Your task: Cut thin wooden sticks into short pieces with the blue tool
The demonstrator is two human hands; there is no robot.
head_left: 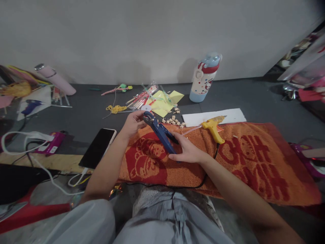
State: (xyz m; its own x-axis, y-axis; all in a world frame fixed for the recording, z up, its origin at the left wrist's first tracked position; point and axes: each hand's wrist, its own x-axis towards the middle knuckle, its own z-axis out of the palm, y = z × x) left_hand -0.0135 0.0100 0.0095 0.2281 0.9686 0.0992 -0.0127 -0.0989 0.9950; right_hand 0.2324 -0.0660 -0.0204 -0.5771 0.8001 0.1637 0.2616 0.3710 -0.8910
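Now we are gripping the blue cutters (159,133) mid-frame over the orange towel (254,159), right hand (186,150) wrapping the handles, left hand (133,123) pinching their head; wooden bits (174,120) are seemingly lying cut above, glue gun (213,128) untouched.

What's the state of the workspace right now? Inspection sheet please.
Surface: orange towel spread on a dark floor.
Job's things: blue cutter held above the towel; small wooden pieces just beyond it.
Clutter: yellow glue gun, white sheet, phone, water bottle, yellow paper.
Grippers: left hand fingers closed at the cutter's head; right hand grips its handles.
Cables: black cord runs from the glue gun along the towel's near edge; white cable at left.
Surroundings: white wall behind; pink bottle and piled items at left.
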